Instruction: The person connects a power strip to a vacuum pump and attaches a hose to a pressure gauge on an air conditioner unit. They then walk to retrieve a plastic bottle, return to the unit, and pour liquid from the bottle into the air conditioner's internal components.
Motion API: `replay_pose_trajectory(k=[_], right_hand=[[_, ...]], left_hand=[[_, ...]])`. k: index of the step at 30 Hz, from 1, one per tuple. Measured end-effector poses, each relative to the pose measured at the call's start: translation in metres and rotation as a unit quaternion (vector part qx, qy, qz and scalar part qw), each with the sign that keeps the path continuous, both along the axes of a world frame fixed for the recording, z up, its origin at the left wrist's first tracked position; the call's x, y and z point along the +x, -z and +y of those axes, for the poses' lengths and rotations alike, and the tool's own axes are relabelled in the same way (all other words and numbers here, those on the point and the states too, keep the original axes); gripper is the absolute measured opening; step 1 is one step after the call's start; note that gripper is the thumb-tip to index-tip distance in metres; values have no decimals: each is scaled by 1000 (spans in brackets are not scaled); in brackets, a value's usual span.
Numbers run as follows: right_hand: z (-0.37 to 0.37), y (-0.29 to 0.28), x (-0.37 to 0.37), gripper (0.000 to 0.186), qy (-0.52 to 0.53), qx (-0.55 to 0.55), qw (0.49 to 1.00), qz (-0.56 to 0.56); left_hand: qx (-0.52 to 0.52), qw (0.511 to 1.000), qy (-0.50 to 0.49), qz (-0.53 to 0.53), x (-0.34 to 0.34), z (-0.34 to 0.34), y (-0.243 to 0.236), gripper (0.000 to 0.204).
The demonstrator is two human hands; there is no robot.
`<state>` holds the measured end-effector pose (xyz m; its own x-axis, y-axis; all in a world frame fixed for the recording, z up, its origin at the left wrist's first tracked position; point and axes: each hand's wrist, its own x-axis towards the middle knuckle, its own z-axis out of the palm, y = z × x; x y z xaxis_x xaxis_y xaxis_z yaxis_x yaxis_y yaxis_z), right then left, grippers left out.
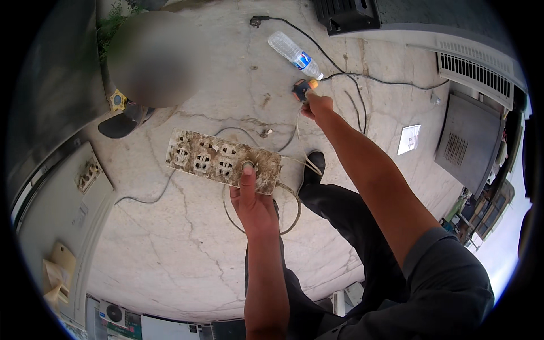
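My left hand grips a dirt-caked power strip by its right end, thumb pressed on the face and fingers underneath. Rows of sockets show through the grime on it. Stretched out ahead, my right hand is closed round a small orange-and-black object whose kind I cannot make out. A thin pale cord runs down from near that hand. Beneath the power strip, a loop of cable hangs by my legs.
A plastic bottle lies beyond my right hand, beside a black cable with a plug. A paper sheet lies on the cracked concrete floor. Metal cabinets stand right, a pale appliance left. Someone's sandalled foot is at upper left.
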<state>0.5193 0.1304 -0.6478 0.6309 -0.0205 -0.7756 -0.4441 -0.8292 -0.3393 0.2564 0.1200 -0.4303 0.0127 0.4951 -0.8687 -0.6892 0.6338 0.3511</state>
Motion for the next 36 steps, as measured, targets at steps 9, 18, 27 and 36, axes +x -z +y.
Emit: replay_pose_trajectory(k=[9,18,27,36], right_hand=[[9,7,11,27,-61,-31,997,41],[31,2,-13,20,-32,-69,997,-17],[40,4,-6,17,-53,-83,995,6],[19,-83,-19,39,-218,-64,966,127]], left_hand=[[-21,999,-40,-28,-3,7,4,39],[-25,998,-56,-23,4,22,7,33],[-35,999,-35,3,5,35,0,31],[101,993,-32,-45,-34,-16,-15,37]])
